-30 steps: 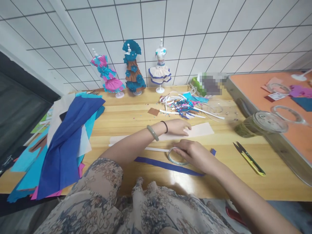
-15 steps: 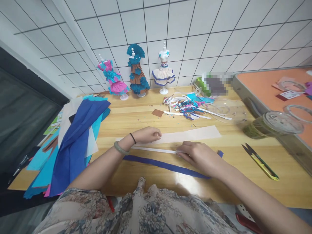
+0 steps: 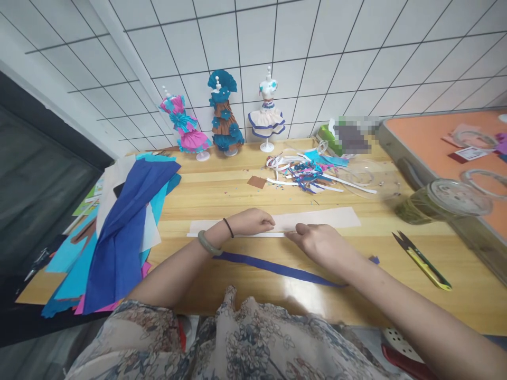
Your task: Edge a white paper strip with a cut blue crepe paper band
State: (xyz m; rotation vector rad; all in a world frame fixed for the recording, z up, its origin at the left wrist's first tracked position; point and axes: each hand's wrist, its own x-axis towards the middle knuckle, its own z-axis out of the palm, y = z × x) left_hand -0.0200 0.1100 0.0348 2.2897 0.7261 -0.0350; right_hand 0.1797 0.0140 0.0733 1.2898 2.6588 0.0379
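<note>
A pale pink crepe-paper strip [image 3: 328, 217] lies lengthwise on the wooden table. Along its near edge runs a narrow white tape strip [image 3: 253, 235]. My right hand [image 3: 322, 244] is closed, thumb and fingers pinching the tape strip near its right end. Over the paper, just left of it, is my left hand [image 3: 255, 221], its fingers curled together with the tips low by the paper and tape; whatever they hold is hidden. Nearer my body a long dark blue paper strip [image 3: 273, 267] lies at a slant, its right end close to my right forearm.
Coloured crepe sheets [image 3: 127, 232] are piled at left. Three dressed mini mannequins [image 3: 267, 113] stand along the tiled wall. Scraps and white ribbons [image 3: 309, 171] lie behind the paper. At right are thread snips [image 3: 423, 258], a lidded clear cup [image 3: 439, 203] and an orange-topped surface [image 3: 428, 137].
Both hands have moved away from my body, the left also rightward. The white tape strip has shifted from in front of the pink paper to lie along its near edge.
</note>
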